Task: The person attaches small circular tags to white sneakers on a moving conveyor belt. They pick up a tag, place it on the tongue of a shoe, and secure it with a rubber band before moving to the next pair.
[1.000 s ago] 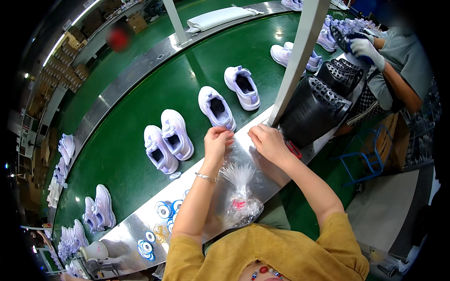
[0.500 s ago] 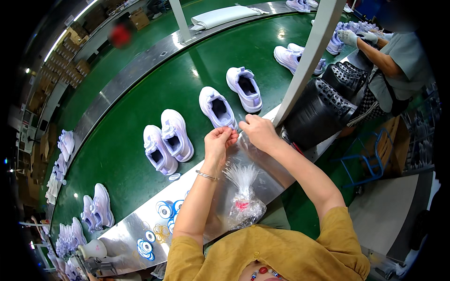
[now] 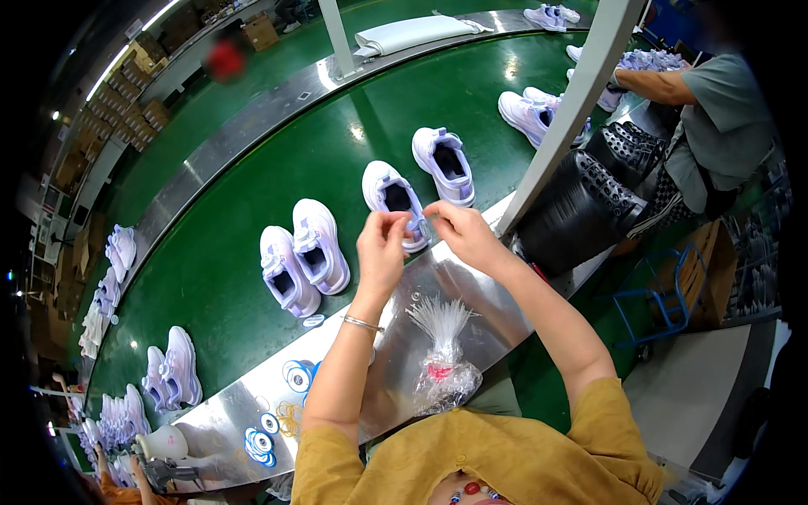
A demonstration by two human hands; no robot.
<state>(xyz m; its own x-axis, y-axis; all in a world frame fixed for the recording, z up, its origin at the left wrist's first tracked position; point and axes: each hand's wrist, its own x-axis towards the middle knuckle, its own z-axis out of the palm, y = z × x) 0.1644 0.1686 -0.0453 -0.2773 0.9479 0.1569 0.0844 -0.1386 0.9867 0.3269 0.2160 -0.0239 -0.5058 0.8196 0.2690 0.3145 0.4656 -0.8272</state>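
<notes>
My left hand (image 3: 383, 255) is closed in a pinch by the heel of a white and lilac sneaker (image 3: 390, 190). My right hand (image 3: 463, 233) is also closed, its fingertips just right of the same heel and a little apart from the left ones. Whatever lies between the fingers is too thin or too hidden to name. The matching sneaker (image 3: 443, 164) stands just beyond, to the right. Below my hands, on the metal ledge, a bunch of clear plastic strands (image 3: 442, 322) sticks out of a clear bag (image 3: 448, 385).
Round blue-and-white tags (image 3: 261, 447) and yellow rubber bands (image 3: 289, 418) lie on the metal ledge (image 3: 227, 410). Another sneaker pair (image 3: 305, 261) stands on the green conveyor (image 3: 227, 244). A grey post (image 3: 572, 118) rises at right, before a black padded machine (image 3: 572, 202) and a co-worker (image 3: 724, 126).
Both hands have moved slightly up toward the sneaker's heel, and their fingertips are a little farther apart. The co-worker's arm has shifted, and the gloved hands show less.
</notes>
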